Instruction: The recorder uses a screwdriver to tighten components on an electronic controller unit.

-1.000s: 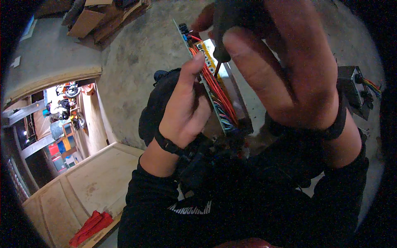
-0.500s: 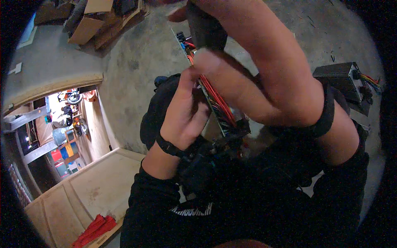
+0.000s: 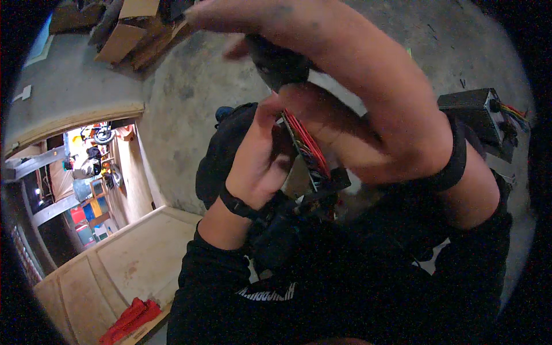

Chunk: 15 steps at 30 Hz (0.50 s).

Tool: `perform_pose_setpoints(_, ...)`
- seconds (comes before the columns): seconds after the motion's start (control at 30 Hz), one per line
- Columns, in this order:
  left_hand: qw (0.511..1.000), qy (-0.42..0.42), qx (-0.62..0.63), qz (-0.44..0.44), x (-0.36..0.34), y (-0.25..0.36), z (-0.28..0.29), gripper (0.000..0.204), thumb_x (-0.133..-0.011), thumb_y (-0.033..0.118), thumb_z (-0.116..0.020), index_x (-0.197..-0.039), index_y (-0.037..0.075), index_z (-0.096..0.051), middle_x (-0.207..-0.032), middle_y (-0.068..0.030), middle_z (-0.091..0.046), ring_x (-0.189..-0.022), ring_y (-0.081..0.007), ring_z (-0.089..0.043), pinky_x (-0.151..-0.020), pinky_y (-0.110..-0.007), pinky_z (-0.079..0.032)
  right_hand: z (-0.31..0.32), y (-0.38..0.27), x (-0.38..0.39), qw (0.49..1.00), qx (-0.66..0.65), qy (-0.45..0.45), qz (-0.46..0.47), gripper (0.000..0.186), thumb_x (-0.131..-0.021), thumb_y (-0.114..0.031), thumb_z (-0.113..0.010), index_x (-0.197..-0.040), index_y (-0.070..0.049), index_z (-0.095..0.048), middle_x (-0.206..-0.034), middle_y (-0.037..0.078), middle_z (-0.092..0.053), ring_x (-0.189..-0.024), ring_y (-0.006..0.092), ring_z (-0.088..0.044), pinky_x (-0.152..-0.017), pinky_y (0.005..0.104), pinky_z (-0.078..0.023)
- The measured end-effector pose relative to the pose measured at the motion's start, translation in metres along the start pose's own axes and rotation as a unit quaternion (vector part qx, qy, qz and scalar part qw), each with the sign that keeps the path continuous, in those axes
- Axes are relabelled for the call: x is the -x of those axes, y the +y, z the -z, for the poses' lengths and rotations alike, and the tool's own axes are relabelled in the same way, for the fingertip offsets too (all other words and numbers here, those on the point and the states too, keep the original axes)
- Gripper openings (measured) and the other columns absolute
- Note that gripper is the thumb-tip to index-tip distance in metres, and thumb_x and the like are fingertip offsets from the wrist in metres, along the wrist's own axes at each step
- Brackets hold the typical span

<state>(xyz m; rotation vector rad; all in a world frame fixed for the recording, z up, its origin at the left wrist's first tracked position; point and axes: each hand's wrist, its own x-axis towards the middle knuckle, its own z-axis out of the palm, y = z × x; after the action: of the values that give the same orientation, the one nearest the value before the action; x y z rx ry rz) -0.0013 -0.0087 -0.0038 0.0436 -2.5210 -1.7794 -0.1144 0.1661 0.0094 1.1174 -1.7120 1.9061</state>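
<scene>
My left hand (image 3: 257, 158) is closed on a circuit board (image 3: 298, 148) with a bundle of red wires (image 3: 309, 141) along it, held up in front of my lap. Close above it, my right hand (image 3: 382, 129) curls around a thick, dark, rounded tool (image 3: 280, 64); its kind is not clear. The tool's lower end comes down by my left thumb and the top of the board, and whether they touch is hidden. Much of the board's upper part lies behind my right fingers, which are smeared by motion.
A dark metal box with coloured cables (image 3: 472, 112) sits on the concrete floor at right. Cardboard boxes (image 3: 123, 37) lie at upper left. A wooden door panel (image 3: 132, 253) with a red cloth (image 3: 132, 321) is at lower left, below a doorway showing a cluttered room.
My right hand and the dark tool have shifted left and down toward my left thumb. The upper end of the board, seen before, is now hidden.
</scene>
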Motion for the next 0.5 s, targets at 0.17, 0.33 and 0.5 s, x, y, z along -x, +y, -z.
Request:
perform_pose_setpoints(0.17, 1.0, -0.009, -0.015, 0.008, 0.0, -0.007, 0.001, 0.035, -0.093, 0.024, -0.052, -0.125, 0.009, -0.047, -0.12, -0.0039, -0.056, -0.111, -0.0154, -0.053, -0.1, -0.033, -0.04, -0.009, 0.009, -0.01, 1.0, -0.002, -0.009, -0.005, 0.04, -0.078, -0.012, -0.074, -0.113, -0.003, -0.058, -0.103, 0.011, -0.059, -0.074, 0.0177, -0.06, -0.068, 0.0291, -0.049)
perform_pose_setpoints(0.33, 0.996, 0.003, 0.079, 0.046, -0.004, -0.003, 0.004, 0.038, -0.094, 0.034, -0.053, -0.123, 0.01, -0.05, -0.116, -0.0043, -0.059, -0.108, -0.016, -0.055, -0.097, -0.034, -0.043, -0.003, 0.006, -0.016, 1.0, -0.004, -0.012, 0.001, 0.04, -0.078, -0.012, -0.074, -0.113, -0.003, -0.058, -0.104, 0.011, -0.059, -0.074, 0.0178, -0.06, -0.068, 0.0292, -0.049)
perform_pose_setpoints(0.5, 0.956, 0.033, 0.246, 0.157, -0.006, 0.004, 0.0, 0.038, -0.093, 0.033, -0.054, -0.122, 0.008, -0.051, -0.114, -0.0047, -0.06, -0.105, -0.0171, -0.057, -0.094, -0.035, -0.045, 0.002, -0.005, -0.006, 1.0, -0.006, -0.021, 0.001, 0.039, -0.078, -0.013, -0.074, -0.112, -0.003, -0.059, -0.104, 0.011, -0.059, -0.075, 0.0179, -0.06, -0.068, 0.0292, -0.048)
